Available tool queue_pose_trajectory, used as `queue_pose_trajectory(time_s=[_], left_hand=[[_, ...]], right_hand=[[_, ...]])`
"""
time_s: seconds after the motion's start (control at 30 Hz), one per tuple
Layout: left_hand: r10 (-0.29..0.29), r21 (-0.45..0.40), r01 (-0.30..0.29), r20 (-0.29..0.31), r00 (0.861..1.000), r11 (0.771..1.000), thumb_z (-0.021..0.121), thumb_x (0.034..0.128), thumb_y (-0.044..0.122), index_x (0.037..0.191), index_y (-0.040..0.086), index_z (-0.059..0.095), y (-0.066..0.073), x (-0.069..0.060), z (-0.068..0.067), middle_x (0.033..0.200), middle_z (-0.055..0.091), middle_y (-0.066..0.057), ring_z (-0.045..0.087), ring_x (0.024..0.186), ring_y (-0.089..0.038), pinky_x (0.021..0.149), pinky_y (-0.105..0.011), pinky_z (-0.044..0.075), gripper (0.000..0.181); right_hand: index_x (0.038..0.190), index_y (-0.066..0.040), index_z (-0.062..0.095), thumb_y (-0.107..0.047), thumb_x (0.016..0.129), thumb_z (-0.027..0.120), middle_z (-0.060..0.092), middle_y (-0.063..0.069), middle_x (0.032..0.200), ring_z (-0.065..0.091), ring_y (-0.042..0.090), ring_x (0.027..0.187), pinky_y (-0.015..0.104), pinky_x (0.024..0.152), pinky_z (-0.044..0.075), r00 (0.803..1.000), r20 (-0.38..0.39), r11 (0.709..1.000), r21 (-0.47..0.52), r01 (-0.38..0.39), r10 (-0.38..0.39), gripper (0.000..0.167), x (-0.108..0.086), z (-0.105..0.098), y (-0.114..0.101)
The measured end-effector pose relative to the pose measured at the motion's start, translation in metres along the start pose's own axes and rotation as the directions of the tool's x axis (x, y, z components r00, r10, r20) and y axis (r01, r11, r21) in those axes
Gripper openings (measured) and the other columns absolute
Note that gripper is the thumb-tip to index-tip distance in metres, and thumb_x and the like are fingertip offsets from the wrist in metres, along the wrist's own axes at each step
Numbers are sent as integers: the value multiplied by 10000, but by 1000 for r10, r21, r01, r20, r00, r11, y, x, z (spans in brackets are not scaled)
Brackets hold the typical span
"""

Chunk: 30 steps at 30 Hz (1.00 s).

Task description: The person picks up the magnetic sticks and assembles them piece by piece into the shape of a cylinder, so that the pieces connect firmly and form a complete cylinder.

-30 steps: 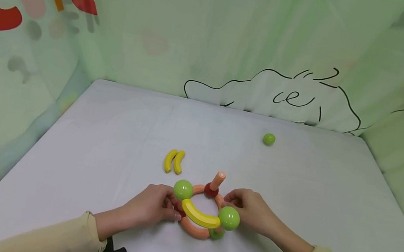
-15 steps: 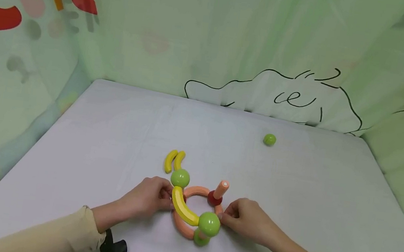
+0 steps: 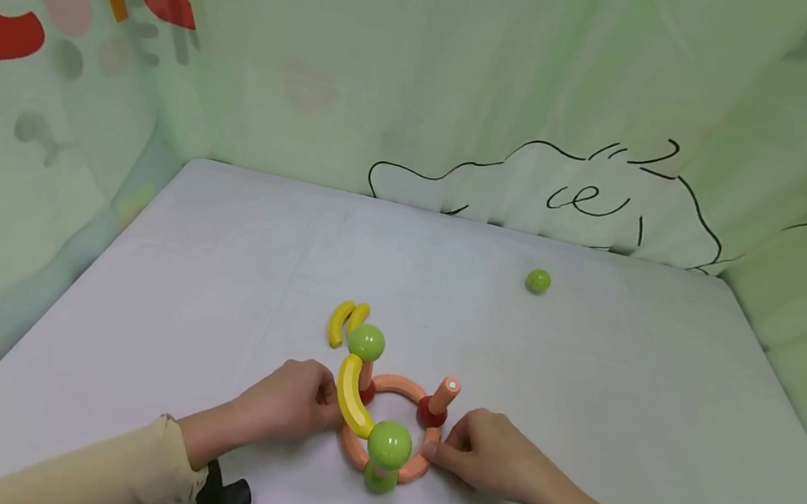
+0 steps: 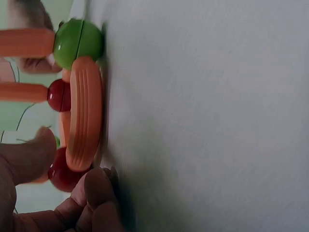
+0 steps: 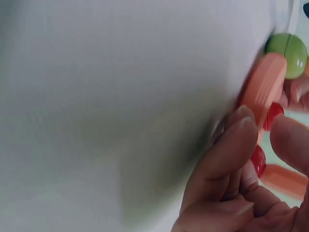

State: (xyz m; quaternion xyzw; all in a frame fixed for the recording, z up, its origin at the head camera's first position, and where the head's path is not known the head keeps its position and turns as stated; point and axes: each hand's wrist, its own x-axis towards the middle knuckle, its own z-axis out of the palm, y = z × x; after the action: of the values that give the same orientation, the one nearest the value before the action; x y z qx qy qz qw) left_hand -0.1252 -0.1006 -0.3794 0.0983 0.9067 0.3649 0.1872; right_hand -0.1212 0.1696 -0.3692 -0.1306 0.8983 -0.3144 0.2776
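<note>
A ball-and-stick building toy (image 3: 398, 384) stands on the table between both hands. Curved orange sticks (image 4: 86, 111) form its ring base, joined by red balls (image 3: 432, 412) and a green ball (image 4: 79, 43). Straight orange sticks rise from the joints. A yellow curved stick (image 3: 351, 397) links two raised green balls (image 3: 390, 445) on the left; one upright (image 3: 447, 392) has a bare top. My left hand (image 3: 298, 399) grips the base by the left red ball (image 4: 60, 174). With thumb and fingers, my right hand (image 3: 488, 454) holds a curved orange stick (image 5: 264, 87) on the right.
Two loose yellow curved sticks (image 3: 338, 324) lie just behind the toy, one partly hidden by a raised green ball. A loose green ball (image 3: 538, 281) sits toward the back right of the white table (image 3: 261, 243). Printed green curtains (image 3: 427, 61) enclose the back and sides.
The toy has turned clockwise as seen from above. Its yellow stick has swung from the front to the left side. The right hand has come slightly nearer; both hands stay at the base.
</note>
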Motion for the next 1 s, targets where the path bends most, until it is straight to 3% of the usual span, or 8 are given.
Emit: queue_pose_trajectory(time_s=[0.2, 0.43, 0.67, 0.77, 0.83, 0.93, 1.0], left_hand=[[116, -4, -116, 7, 993, 993, 745, 847, 157, 522, 176, 437, -1, -3, 7, 460, 311, 117, 313, 454, -58, 480, -213, 197, 448], [79, 8, -79, -27, 996, 997, 747, 827, 100, 635, 141, 529, 3, 1, 6, 511, 369, 81, 353, 477, -78, 483, -219, 244, 293], [81, -3, -81, -43, 996, 997, 732, 839, 64, 755, 105, 598, 5, 3, 5, 539, 392, 60, 375, 496, -86, 489, -211, 272, 163], [60, -2, -61, -51, 997, 998, 748, 831, 88, 747, 119, 605, 7, 2, 6, 546, 412, 56, 390, 503, -92, 494, -215, 283, 168], [51, 3, -51, -56, 997, 999, 757, 824, 107, 721, 131, 598, 8, 1, 7, 551, 427, 56, 401, 511, -93, 501, -215, 294, 191], [31, -3, -31, -51, 998, 1000, 775, 826, 124, 732, 134, 612, 9, -1, 6, 555, 442, 52, 412, 517, -97, 508, -218, 305, 189], [27, -5, -27, -50, 998, 1000, 775, 826, 111, 731, 126, 608, 9, -1, 6, 550, 437, 51, 404, 510, -95, 506, -217, 298, 192]], right_hand=[[640, -112, 640, -349, 944, 705, 473, -77, 512, 417, 79, 495, 212, 479, 277, 999, -37, 1000, -10, 10, -11, 392, 2, -3, -2], [604, -105, 638, -300, 935, 705, 480, -91, 484, 409, 74, 470, 212, 464, 276, 1000, -13, 999, 37, 25, -24, 390, 1, 4, -1], [588, -89, 644, -328, 959, 682, 498, -93, 481, 416, 73, 468, 212, 456, 279, 998, 30, 998, 39, 53, -54, 443, -3, 2, 2], [637, -96, 665, -313, 950, 703, 540, -78, 530, 465, 84, 502, 224, 467, 330, 998, 40, 999, -26, 41, -40, 383, -8, -16, 6], [737, -86, 704, -282, 952, 707, 605, -55, 611, 529, 95, 563, 243, 506, 405, 999, 0, 995, -92, 42, -42, 292, -9, -39, 10], [977, -15, 727, -222, 969, 694, 698, 23, 758, 603, 121, 668, 283, 580, 473, 985, -162, 982, -186, 23, -54, 210, 0, -81, 21], [1152, 50, 671, -209, 986, 674, 716, 93, 857, 618, 164, 717, 315, 613, 484, 954, -294, 974, -225, -12, -56, 307, 13, -107, 33]])
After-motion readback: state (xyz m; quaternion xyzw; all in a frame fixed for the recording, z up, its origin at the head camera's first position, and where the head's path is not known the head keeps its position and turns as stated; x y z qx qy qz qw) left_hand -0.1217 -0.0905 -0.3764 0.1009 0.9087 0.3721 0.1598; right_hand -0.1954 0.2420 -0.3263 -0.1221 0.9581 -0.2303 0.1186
